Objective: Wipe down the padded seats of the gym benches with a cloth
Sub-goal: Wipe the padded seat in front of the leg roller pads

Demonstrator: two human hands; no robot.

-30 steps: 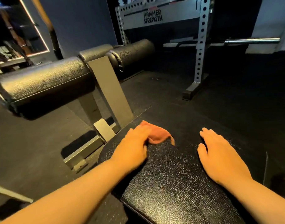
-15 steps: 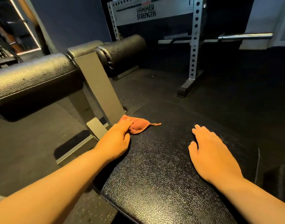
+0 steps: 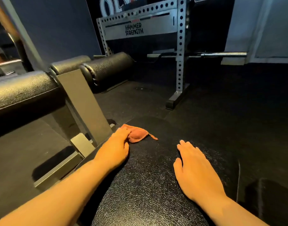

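Under the left hand (image 3: 114, 150), cloth (image 3: 137, 133) on padded seat (image 3: 149, 185).

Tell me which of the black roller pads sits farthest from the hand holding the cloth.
The right-hand far roller pad, beside the rack. The big near one lies closest to the left hand gripping the cloth.

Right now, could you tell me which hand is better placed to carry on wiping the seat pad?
The left hand: it already presses the orange cloth onto the seat pad. The right hand lies flat, holding nothing.
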